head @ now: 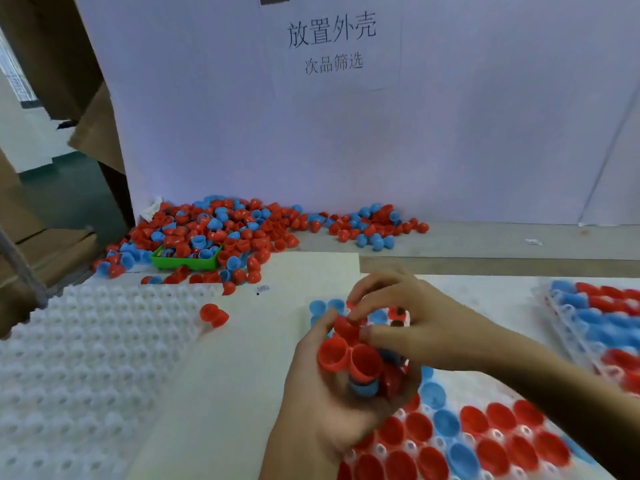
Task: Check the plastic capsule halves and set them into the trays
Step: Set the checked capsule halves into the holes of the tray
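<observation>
While a heap of loose red and blue capsule halves (221, 233) lay against the white backdrop (450, 133) at the far edge of the table (485, 240), a person's left hand (332, 403) cupped a small cluster of halves above the near tray (460, 441), its fingers curled round them. Two red halves (349, 358) in that cluster faced open side up, with a blue half (363, 388) tucked just below them. The right hand (412, 323) reached in from the right, its thumb and fingertips pinching a red half (344, 325) at the top of the cluster. The near tray, a clear dimpled sheet, held rows of red and blue halves seated in its pockets. A second filled tray (595, 323) sat at the right edge of the view, and a white dimpled tray (90, 358) lay at the left with a single red half (213, 315) resting at its rim. A green bin (187, 261) stood half buried in the heap, and printed Chinese characters (332, 43) were fixed to the backdrop.
</observation>
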